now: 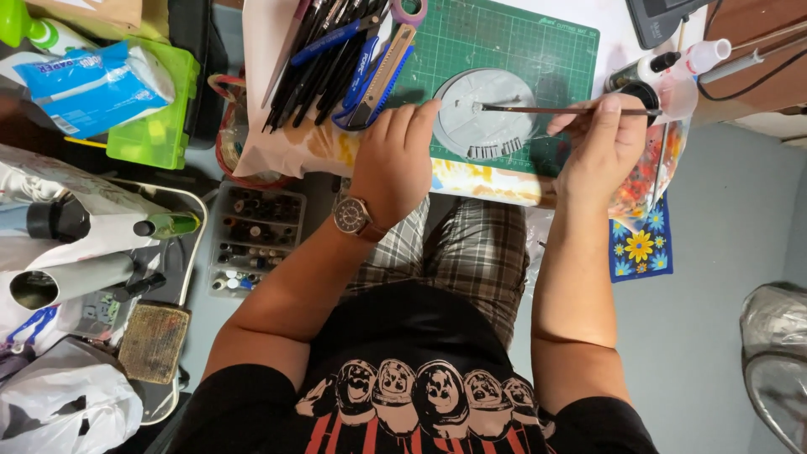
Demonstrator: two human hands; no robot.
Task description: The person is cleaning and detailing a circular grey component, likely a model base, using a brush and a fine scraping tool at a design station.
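— Brushing at the grey disc, taken as the step in hand?

— Judged so. Pinched the thin brush in the right hand, grip pressed together around the dark handle, with the bristle tip laid near the disc's middle.

— And the left hand?

— Rested palm down, grip loosely spread and closed on nothing, fingertips touching the disc's left rim. Looked like bracing. Wore a round wristwatch.

— Where was the disc?

— Lay flat on the green cutting mat, on the surface just ahead of the knees.

— Called for what, as a next move?

— Probably a steady rim and light pressure, since the tip looked fine and the handle long.

— Materials?

— Looked like matt grey plastic, round and shallow, with a row of small ribbed blocks along the near edge. Gridded, rubbery-looking mat. Slim, stiff brush handle.

— Anything else about?

— Lay fanned beside the mat, a bundle of dark pens and brushes, then a blue and yellow utility knife. Stood by the right hand, small capped bottles. Sat lower left, a compartment box of tiny pots.
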